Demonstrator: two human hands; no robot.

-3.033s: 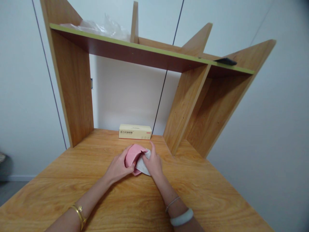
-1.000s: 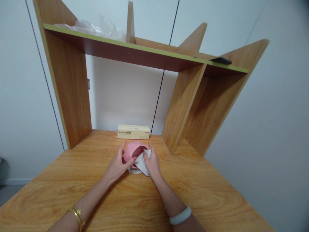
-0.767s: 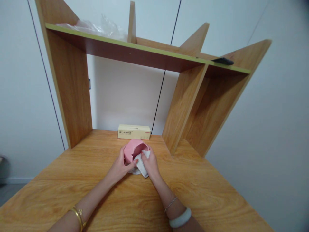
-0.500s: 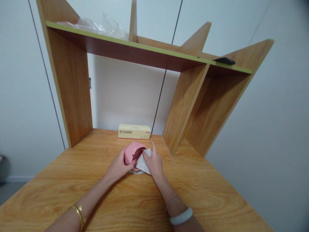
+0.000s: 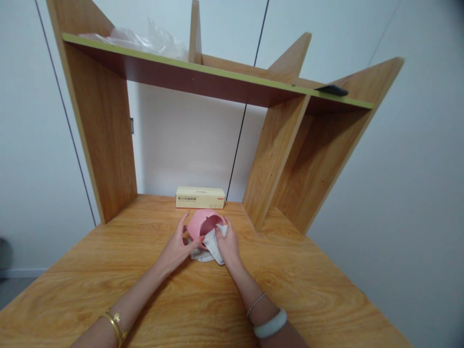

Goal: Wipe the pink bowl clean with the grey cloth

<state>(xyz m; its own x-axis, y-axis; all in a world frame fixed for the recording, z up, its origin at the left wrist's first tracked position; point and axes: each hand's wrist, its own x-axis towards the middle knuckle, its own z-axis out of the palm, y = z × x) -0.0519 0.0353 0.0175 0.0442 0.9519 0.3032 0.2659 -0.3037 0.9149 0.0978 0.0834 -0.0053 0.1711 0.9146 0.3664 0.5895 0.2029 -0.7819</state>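
A small pink bowl (image 5: 200,222) rests tilted on its side on the wooden desk (image 5: 203,299), its mouth facing right. My left hand (image 5: 177,246) grips the bowl's left side, fingers curled round the rim. My right hand (image 5: 225,245) is closed on a white cloth (image 5: 210,246) and presses it against the bowl's mouth. Part of the cloth trails on the desk under the bowl.
A cream cardboard box (image 5: 200,197) lies at the back of the desk, just behind the bowl. Wooden uprights (image 5: 105,140) carry a shelf (image 5: 217,79) overhead with clear plastic wrap (image 5: 145,38) at left and a dark flat object (image 5: 331,90) at right.
The bowl has been turned in my left hand, its mouth now showing more. My right hand has shifted the cloth around the rim.
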